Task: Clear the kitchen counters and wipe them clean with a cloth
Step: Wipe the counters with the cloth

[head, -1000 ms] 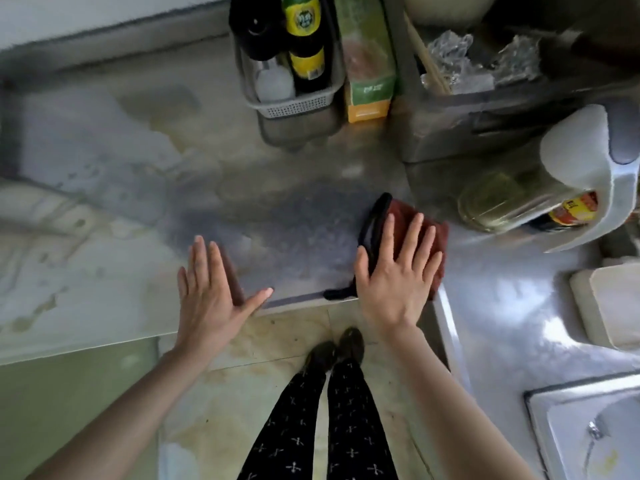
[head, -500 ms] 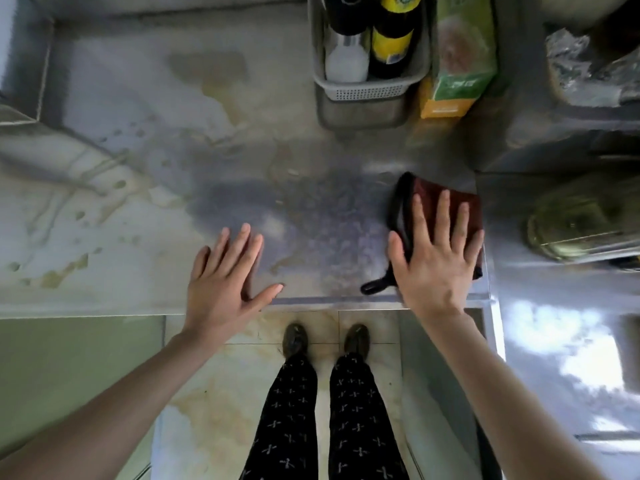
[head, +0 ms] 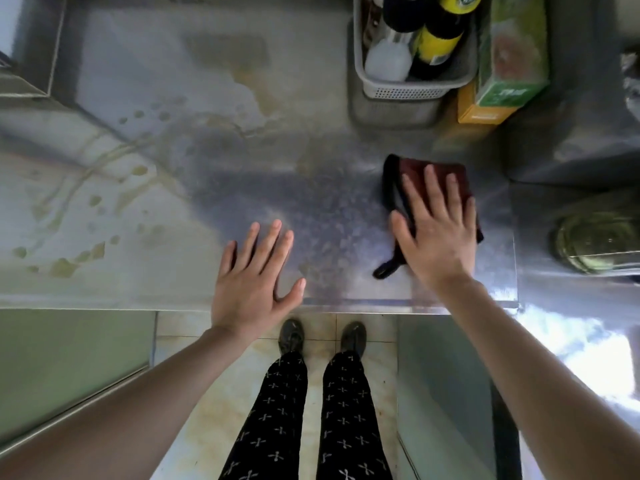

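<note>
Right hand [head: 438, 237] flat on cloth [head: 412, 173]

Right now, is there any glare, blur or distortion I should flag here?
Head view: glare blows out the steel counter at lower right; wide-angle distortion stretches the corners; left hand, right hand and cloth are fairly sharp; far bottles look soft.

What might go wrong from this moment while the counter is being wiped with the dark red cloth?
1. The right hand presses flat on the dark red cloth without gripping it, so the cloth may slip out during a fast stroke.
2. The basket of bottles and the green carton stand just behind; a far stroke may knock them.
3. The yellowish stains lie far to the left and may be smeared or missed.
</note>
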`<action>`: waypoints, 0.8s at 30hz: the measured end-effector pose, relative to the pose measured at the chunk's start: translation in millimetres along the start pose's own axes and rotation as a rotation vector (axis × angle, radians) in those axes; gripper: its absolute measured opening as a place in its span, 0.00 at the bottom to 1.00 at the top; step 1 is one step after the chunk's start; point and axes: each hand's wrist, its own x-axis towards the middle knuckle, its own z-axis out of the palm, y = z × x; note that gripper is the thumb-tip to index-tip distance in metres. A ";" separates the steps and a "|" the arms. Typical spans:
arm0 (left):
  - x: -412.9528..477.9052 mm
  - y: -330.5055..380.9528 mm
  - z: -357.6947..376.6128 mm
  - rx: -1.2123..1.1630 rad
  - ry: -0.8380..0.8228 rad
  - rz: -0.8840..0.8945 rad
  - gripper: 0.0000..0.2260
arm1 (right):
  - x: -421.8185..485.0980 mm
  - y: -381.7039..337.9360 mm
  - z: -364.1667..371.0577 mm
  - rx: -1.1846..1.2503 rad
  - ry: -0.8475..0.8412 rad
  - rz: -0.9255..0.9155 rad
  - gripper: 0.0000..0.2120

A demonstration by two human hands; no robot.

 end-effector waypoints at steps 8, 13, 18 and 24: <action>-0.1 -2.4 -0.5 0.014 -0.044 0.002 0.30 | -32.7 -50.4 14.0 0.011 0.038 -0.006 0.27; -0.8 -2.9 -0.5 0.014 -0.063 0.004 0.30 | -25.3 -13.4 8.3 -0.143 -0.061 -0.358 0.27; -0.4 -2.9 1.9 0.011 -0.064 0.008 0.30 | 21.8 6.8 -5.1 0.004 0.020 0.134 0.28; -2.2 -6.1 -1.2 -0.021 -0.094 0.027 0.31 | 0.7 -57.7 5.1 0.027 0.013 0.075 0.27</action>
